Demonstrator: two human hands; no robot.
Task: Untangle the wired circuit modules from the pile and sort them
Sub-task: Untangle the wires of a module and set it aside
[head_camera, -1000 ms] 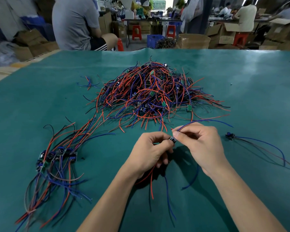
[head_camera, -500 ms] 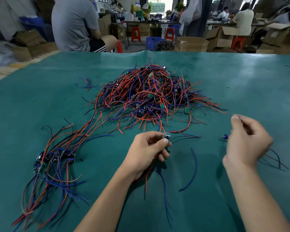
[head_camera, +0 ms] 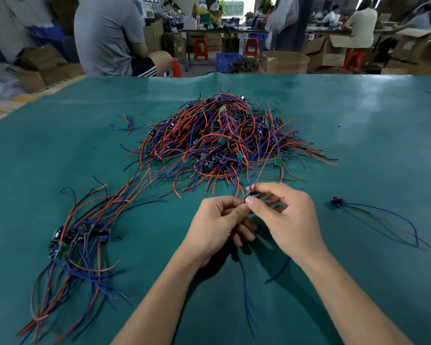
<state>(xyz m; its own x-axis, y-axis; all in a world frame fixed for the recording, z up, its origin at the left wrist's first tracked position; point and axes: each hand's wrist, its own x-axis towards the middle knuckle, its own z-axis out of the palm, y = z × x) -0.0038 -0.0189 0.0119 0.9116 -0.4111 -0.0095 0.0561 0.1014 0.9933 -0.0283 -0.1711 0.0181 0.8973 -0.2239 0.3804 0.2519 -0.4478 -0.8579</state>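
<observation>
A tangled pile of red, blue and black wired circuit modules lies in the middle of the green table. My left hand and my right hand meet just in front of the pile. Both pinch one small dark module between them. Its blue wires hang down under my hands toward me, and a thin wire runs up from it into the pile. A sorted bunch of modules lies at the left with wires laid straight. A single module with long wires lies at the right.
A loose scrap of wires lies left of the pile. Beyond the table's far edge a person in a grey shirt sits among cardboard boxes, red stools and other workers.
My right hand has come back from the single module on the right and now pinches the module held by my left hand. A wire from the pile now runs to it.
</observation>
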